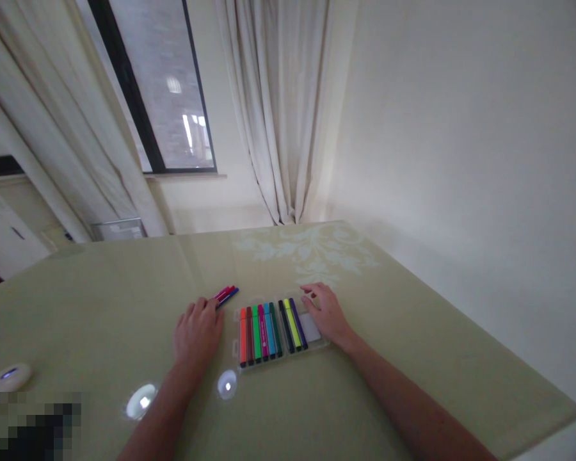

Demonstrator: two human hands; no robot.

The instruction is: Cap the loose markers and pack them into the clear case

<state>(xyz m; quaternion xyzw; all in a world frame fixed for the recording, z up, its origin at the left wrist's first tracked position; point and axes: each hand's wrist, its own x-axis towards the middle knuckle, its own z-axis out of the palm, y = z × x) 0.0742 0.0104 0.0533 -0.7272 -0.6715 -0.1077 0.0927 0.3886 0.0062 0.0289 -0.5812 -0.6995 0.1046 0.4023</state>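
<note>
A clear plastic marker case [264, 368] lies open on the table, with a row of coloured markers [264, 333] in its left part and a few more, black, yellow and purple [292, 325], in its right part. Beyond these, a pale card-like piece [310, 328] shows at the case's right end. My left hand [199, 330] is left of the case, fingers curled over loose red, pink and blue markers [227, 294] whose ends stick out past it. My right hand [327, 314] hovers at or touches the case's right end, thumb and fingers apart, nothing visible between them.
The greenish table [139, 288] has a pale leaf pattern [317, 246] at its far side. A white rounded device [7, 378] lies at the left. Light reflections show near my left forearm. A wall [461, 160] borders the right edge; curtains [278, 96] hang behind.
</note>
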